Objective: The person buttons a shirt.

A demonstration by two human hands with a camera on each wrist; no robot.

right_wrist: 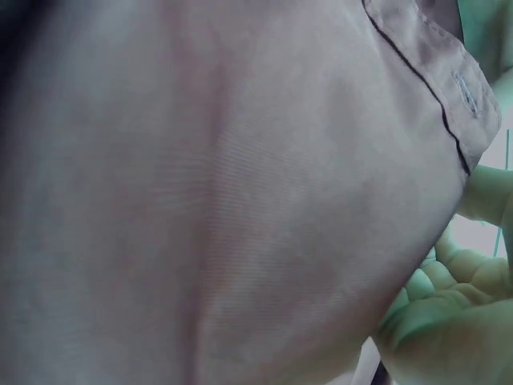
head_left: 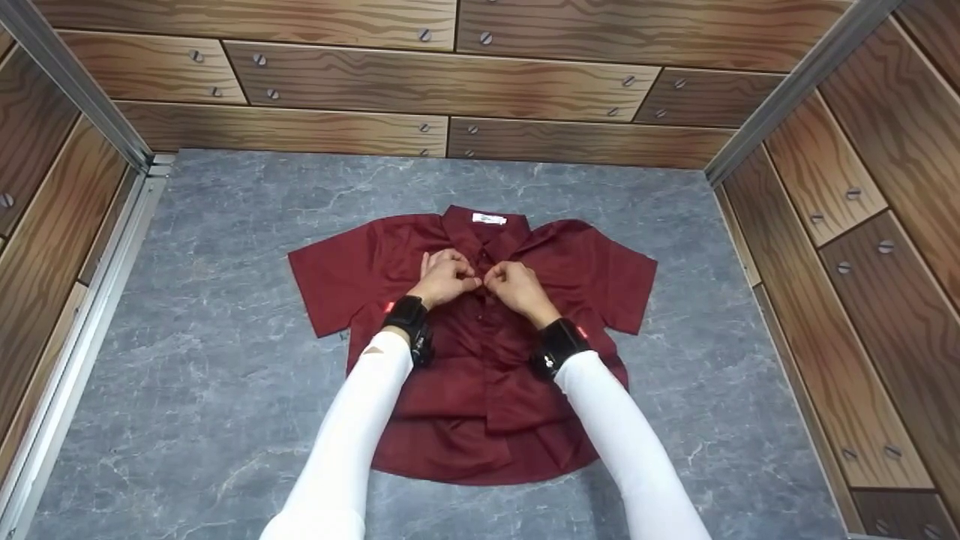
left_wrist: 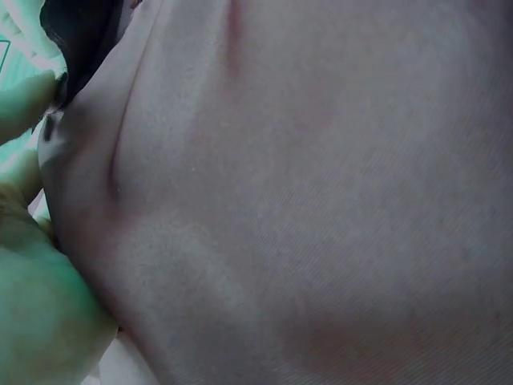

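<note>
A dark red short-sleeved button-up shirt lies front up, its collar at the far side and its sleeves spread. Both hands meet at the front placket, just below the collar. My left hand pinches the left side of the placket between thumb and fingers. From the other side, my right hand pinches the facing edge, fingertips almost touching the left ones. In the right wrist view a stitched buttonhole shows near the raised edge, above the fingers. Cloth fills most of the left wrist view, with left fingers at its edge.
The shirt lies on a grey marbled surface. Wood-patterned panels stand at the back and both sides, joined by metal corner posts. A white label sits inside the collar. Black wrist cameras rest low over the shirt.
</note>
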